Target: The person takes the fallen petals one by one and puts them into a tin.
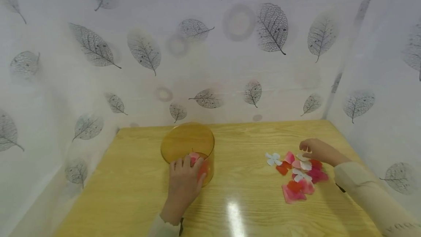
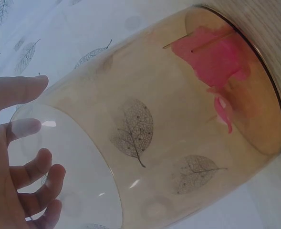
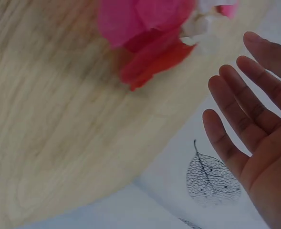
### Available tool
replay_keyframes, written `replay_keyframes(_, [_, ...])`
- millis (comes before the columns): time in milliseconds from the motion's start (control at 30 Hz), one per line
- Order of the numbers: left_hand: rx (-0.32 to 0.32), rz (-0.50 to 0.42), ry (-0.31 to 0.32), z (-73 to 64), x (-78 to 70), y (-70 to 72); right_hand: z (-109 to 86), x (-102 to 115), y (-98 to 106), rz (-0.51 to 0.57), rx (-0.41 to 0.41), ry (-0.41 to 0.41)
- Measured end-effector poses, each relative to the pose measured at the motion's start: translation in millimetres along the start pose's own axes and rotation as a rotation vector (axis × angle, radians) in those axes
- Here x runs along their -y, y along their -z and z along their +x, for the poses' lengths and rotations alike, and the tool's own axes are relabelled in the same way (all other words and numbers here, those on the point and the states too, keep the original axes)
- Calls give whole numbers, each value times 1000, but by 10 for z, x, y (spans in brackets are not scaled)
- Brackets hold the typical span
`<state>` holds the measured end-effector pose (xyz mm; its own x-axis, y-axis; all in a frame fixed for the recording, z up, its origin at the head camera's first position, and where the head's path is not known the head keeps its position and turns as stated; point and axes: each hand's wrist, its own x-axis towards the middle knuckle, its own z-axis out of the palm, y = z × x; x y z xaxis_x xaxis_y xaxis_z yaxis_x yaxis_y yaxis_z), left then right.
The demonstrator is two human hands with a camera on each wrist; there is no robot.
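Note:
A see-through amber vase (image 1: 187,140) stands on the table, wide round mouth upward. Pink petals (image 2: 212,55) lie at its bottom, partly covered by my left hand (image 1: 185,184) in the head view. That hand is at the vase's near side, its loosely bent fingers right at the rim (image 2: 109,174) in the left wrist view. Over the far side of a loose heap of cloth-like petals (image 1: 304,176) in pink, red and white hovers my right hand (image 1: 317,151). Its fingers are relaxed and apart, holding nothing, as the right wrist view shows.
The wood-grain table (image 1: 131,185) carries both the vase and the petal heap. A pale curtain (image 1: 223,68) printed with dark leaf skeletons surrounds it at the back and sides. One white flower piece (image 1: 273,159) lies at the heap's left edge.

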<state>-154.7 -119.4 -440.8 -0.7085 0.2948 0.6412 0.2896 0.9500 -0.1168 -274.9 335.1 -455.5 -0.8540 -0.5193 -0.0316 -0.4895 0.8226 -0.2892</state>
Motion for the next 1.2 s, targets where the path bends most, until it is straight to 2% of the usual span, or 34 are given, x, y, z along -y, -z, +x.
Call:
replay_keyframes(167, [12,1,3,3,8,24,77,-159,-180,70,37,-74])
replay_keyframes(367, [13,-17,5,-5,-18,29,75,-224,-281,104,39,-70])
replay_keyframes(533, [17,-28,13,-9,-24,29,116,-224,-238,63,10,-26])
replay_keyframes(667, [21,-29,16,-10,-21,35,211,-130,-78,11,-24,-11])
replay_keyframes(800, [24,-16,17,-18,-7,40,391,186,179,-39,-79,31])
replay_keyframes(967, [17,-5,14,-19,-1,35,665,872,547,-88,-178,170])
replay_keyframes(1200, [6,-12,7,-13,3,3,1115,1746,776,-133,-251,358])
